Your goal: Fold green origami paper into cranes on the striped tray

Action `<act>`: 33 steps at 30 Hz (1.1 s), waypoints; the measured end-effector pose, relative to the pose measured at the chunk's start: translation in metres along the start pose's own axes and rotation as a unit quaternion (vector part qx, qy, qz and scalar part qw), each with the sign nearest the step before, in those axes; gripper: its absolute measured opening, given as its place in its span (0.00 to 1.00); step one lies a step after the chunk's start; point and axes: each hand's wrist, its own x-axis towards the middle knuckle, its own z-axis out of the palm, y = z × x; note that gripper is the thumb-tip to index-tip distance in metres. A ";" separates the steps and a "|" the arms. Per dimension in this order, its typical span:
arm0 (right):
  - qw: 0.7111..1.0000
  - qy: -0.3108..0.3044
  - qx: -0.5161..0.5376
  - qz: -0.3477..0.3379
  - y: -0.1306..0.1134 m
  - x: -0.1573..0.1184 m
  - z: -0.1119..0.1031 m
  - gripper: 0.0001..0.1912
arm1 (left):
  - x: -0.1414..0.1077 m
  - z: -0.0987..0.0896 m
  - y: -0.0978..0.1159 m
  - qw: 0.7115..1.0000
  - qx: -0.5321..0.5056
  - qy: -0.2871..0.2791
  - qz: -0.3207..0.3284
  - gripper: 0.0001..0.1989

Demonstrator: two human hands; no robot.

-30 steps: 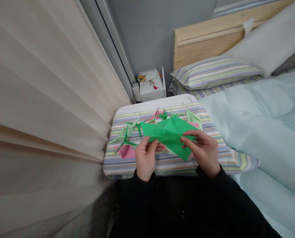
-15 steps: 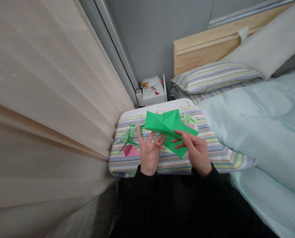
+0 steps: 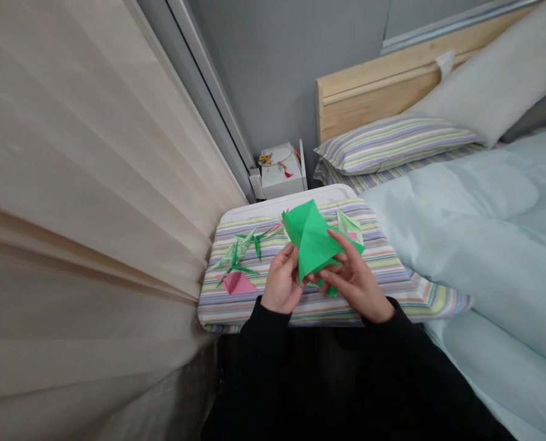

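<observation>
Paper, a bright green sheet (image 3: 310,237) creased into facets, was up in both hands above the near-middle part of the striped cloth (image 3: 392,288). Left hand (image 3: 282,283): fingers curled, gripping the lower left edge; some fingertips hidden beneath. Right hand (image 3: 354,277): forefinger laid on the upper face, thumb below, pinching the right side.

Handling, as judged: very light, thin, crisp along the creases but floppy between them; easily torn or wrongly crumpled. Best hold seemed a soft pinch at edges or folded corners, off the broad faces.

Surroundings: pink folded piece (image 3: 239,283) just left of the left hand, a dark green spiky piece (image 3: 234,266) touching or nearly so, pale green piece (image 3: 347,223) beyond the right hand. These crowded the cloth. Curtain (image 3: 116,202) hemmed the left side, pale blue quilt (image 3: 466,208) the right.
</observation>
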 end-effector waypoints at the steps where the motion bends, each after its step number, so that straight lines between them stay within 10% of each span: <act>1: 1.000 0.014 0.006 -0.007 0.001 0.000 0.001 0.38 | 0.001 -0.001 0.000 1.000 0.008 -0.017 -0.015 0.20; 7: 0.987 0.090 -0.128 -0.036 0.009 0.005 -0.007 0.13 | 0.007 -0.008 -0.005 0.998 0.062 0.021 0.009 0.31; 24: 0.942 0.179 -0.261 -0.110 0.012 0.004 -0.007 0.21 | 0.008 -0.017 -0.004 0.969 0.213 0.062 0.110 0.25; 29: 0.963 0.131 -0.228 -0.054 0.004 0.001 -0.010 0.33 | 0.006 -0.026 0.008 0.966 0.231 0.042 0.106 0.13; 33: 0.962 0.034 -0.271 -0.028 -0.005 0.000 -0.019 0.21 | 0.002 -0.028 0.030 0.950 0.304 -0.044 0.059 0.11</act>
